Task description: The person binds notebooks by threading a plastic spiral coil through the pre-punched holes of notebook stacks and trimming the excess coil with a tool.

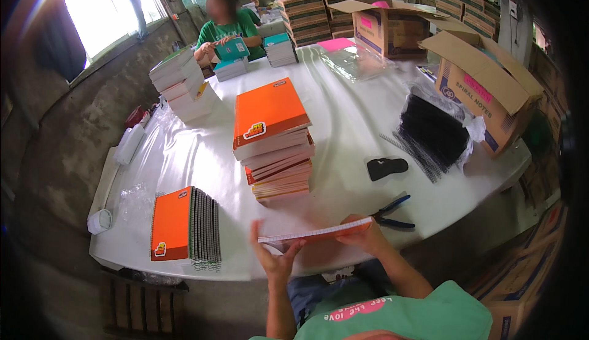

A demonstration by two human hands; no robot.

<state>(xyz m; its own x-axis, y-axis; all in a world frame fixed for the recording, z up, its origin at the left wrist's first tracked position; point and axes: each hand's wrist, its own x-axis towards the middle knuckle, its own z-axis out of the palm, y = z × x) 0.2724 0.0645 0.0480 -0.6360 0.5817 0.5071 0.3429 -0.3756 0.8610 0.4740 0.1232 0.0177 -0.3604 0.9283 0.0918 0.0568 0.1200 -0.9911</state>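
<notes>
Between my hands, above the near table edge, is a thin orange-covered notebook, its long white page edge turned up. My right hand grips its right end. My left hand is at its left end, thumb against the near side and fingers past the end, slightly blurred. Just right of my right hand lie blue-handled pliers. Beyond the notebook stands a tall, uneven stack of orange notebooks. Left of my hands sits a pile of wire-bound orange notebooks, with dark spirals showing on its right side.
Black spiral coils lie in plastic at right, near a dark flat pad. Open cardboard boxes stand on the far right. Across the white table, a person in green handles teal notebooks. Another notebook stack stands far left.
</notes>
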